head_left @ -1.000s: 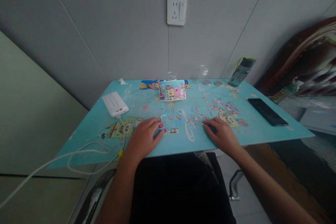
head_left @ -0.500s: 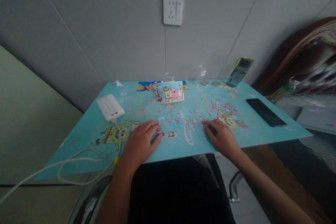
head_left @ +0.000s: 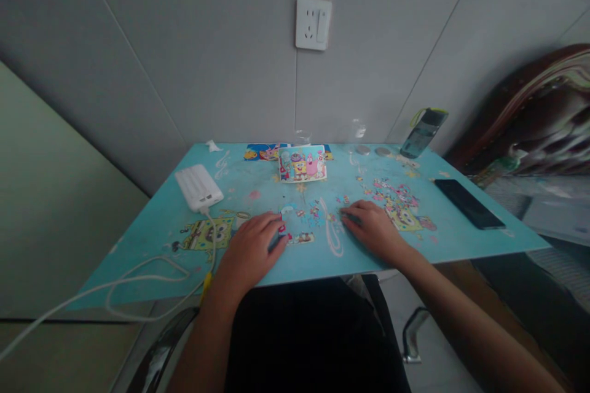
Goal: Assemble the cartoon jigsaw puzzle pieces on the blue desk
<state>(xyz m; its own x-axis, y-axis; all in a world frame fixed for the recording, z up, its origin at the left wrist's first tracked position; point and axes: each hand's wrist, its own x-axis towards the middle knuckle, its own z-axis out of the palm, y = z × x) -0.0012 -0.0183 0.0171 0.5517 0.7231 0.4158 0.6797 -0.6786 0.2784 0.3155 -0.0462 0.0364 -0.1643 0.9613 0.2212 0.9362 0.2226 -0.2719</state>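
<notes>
While puzzle pieces point(head_left: 396, 196) loose, bottle point(head_left: 420, 137) dark-capped.

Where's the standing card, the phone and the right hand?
Standing card point(head_left: 303, 166), head view: middle of its picture side.
Phone point(head_left: 469, 203), head view: middle of its dark face.
Right hand point(head_left: 372, 228), head view: back of the hand.

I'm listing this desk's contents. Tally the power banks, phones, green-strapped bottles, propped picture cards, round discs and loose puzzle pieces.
Power bank: 1
Phone: 1
Green-strapped bottle: 1
Propped picture card: 1
Round discs: 2
Loose puzzle pieces: too small to count
Total without those: 6
</notes>
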